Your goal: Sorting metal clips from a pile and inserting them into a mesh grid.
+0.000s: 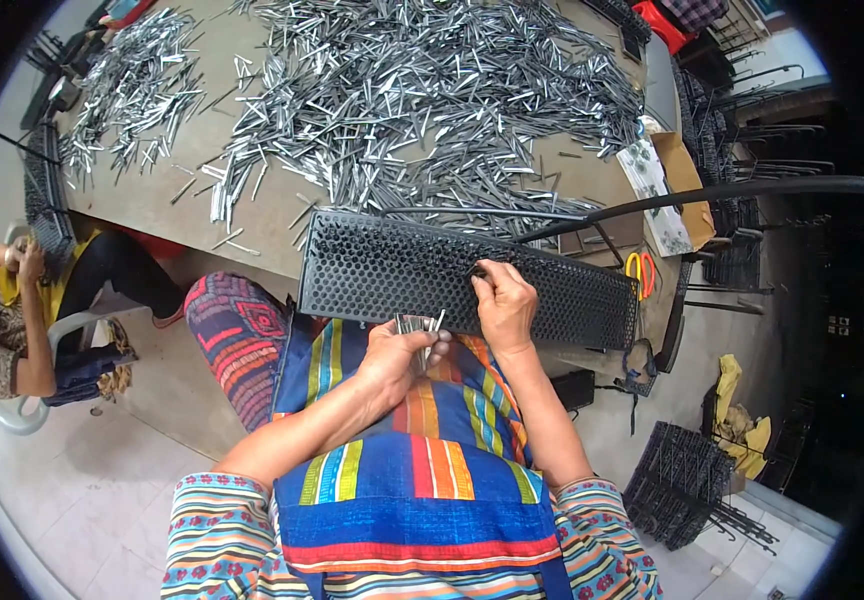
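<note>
A long black perforated rack [382,275] lies slanted across the table edge and above my lap, its face full of small round holes. My left hand [392,355] is closed around several thin silvery metal strips [417,325], whose ends stick up beside my thumb. Over the middle of the rack, my right hand [507,305] pinches with thumb and forefinger right at the holes. Whatever is between those fingertips is too small and dark to make out. Behind the rack spreads a big heap of similar metal strips [432,100].
A black bent rod [722,190] juts rightward from the rack. Orange-handled scissors [642,272] and an open cardboard box [687,190] are at the right. A smaller strip pile [142,90] lies far left. Another person [12,330] sits at left. Stacked black racks [677,480] stand lower right.
</note>
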Tool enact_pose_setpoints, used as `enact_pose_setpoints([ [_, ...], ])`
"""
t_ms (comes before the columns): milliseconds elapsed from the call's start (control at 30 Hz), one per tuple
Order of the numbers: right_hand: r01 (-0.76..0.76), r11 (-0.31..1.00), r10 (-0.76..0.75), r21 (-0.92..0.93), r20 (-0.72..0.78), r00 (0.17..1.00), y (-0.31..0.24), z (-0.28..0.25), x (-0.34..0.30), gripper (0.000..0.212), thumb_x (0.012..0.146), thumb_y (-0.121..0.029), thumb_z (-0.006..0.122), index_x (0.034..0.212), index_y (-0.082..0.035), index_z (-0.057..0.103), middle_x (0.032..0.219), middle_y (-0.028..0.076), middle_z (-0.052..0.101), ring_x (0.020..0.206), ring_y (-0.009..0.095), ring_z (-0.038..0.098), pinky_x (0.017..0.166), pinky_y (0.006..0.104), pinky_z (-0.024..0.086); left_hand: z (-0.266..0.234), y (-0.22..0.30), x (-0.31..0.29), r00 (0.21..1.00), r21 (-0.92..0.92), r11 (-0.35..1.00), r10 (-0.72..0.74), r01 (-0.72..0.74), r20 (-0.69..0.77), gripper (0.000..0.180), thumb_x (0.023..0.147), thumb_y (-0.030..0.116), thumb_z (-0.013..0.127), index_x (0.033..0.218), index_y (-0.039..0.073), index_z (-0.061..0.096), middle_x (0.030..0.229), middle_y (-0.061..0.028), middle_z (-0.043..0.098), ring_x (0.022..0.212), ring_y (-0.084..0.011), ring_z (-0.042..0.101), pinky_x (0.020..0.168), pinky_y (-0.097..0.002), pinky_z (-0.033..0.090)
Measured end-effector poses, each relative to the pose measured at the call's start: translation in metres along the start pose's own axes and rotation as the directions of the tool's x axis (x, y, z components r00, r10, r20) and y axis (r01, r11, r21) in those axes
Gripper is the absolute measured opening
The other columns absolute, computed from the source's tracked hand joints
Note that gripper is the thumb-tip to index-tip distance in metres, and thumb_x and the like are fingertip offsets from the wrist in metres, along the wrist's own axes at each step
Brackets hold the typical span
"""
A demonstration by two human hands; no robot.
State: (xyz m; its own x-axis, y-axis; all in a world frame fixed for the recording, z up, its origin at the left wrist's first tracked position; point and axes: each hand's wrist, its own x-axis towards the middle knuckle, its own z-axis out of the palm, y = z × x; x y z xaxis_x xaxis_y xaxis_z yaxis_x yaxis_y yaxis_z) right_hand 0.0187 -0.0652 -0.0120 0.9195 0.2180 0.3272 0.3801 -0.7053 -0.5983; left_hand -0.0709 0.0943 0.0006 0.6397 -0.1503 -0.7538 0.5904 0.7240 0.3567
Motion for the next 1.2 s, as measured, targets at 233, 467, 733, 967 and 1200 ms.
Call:
enact_pose_setpoints([
  [233, 0.016, 0.999, -0.014, 0.034, -0.042, 0.999, -0.006, 0.005, 0.008, 0.015, 0.074, -0.001, 0.070, 0.089, 0.000, 0.068, 0.079, 0.012, 0.065, 0.067, 0.025, 0.064, 0.060, 0.0323, 0.049, 0.000, 0.002, 0.000, 1.000, -0.003, 1.000, -0.014, 0.014, 0.010, 0.018, 0.082, -0.008, 0.058, 0.099, -0.002, 0.059, 0.087, -0.0149, 0.067, 0.071, -0.0205, 0.066, 0.060, -0.0293, 0.055],
  [467, -0.021, 1.000, 0.021, 0.003, 0.022, 1.000, -0.003, 0.003, -0.001, 0.010, 0.076, -0.005, 0.069, 0.086, -0.004, 0.069, 0.077, 0.012, 0.063, 0.068, 0.031, 0.063, 0.059, 0.0365, 0.049, -0.001, 0.004, 0.005, 1.000, -0.017, 1.000, -0.003, 0.003, -0.005, 0.016, 0.082, -0.008, 0.059, 0.097, -0.003, 0.061, 0.088, -0.0146, 0.068, 0.071, -0.0199, 0.066, 0.060, -0.0291, 0.055],
  [733, -0.569, 0.635, 0.307, 0.522, 0.506, 0.806, -0.009, -0.015, -0.013, 0.007, 0.079, -0.001, 0.067, 0.084, 0.004, 0.069, 0.074, 0.003, 0.066, 0.064, 0.006, 0.058, 0.056, 0.0188, 0.043, 0.011, 0.007, 0.003, 0.998, 0.059, 0.996, 0.063, -0.065, 0.030, 0.017, 0.082, -0.010, 0.060, 0.097, -0.003, 0.058, 0.086, -0.0142, 0.067, 0.072, -0.0219, 0.069, 0.059, -0.0292, 0.058],
  [967, -0.804, 0.300, 0.341, 0.514, 0.729, 0.593, -0.005, -0.023, -0.025, 0.006, 0.079, 0.000, 0.065, 0.083, 0.003, 0.068, 0.067, 0.002, 0.063, 0.052, 0.005, 0.051, 0.048, 0.0193, 0.038, 0.025, 0.007, 0.001, 0.987, 0.280, 0.949, 0.123, -0.148, 0.102, 0.021, 0.083, -0.009, 0.062, 0.099, -0.001, 0.051, 0.084, -0.0141, 0.066, 0.069, -0.0219, 0.069, 0.056, -0.0304, 0.060],
  [1200, -0.519, 0.392, 0.600, 0.759, 0.217, 0.770, -0.003, -0.023, -0.025, 0.002, 0.083, 0.000, 0.065, 0.085, 0.000, 0.065, 0.066, 0.001, 0.059, 0.046, 0.004, 0.047, 0.042, 0.0190, 0.034, 0.014, -0.001, 0.005, 0.993, 0.147, 0.983, -0.112, 0.107, 0.032, 0.014, 0.087, -0.004, 0.056, 0.101, 0.000, 0.054, 0.090, -0.0172, 0.068, 0.070, -0.0241, 0.070, 0.058, -0.0356, 0.060],
])
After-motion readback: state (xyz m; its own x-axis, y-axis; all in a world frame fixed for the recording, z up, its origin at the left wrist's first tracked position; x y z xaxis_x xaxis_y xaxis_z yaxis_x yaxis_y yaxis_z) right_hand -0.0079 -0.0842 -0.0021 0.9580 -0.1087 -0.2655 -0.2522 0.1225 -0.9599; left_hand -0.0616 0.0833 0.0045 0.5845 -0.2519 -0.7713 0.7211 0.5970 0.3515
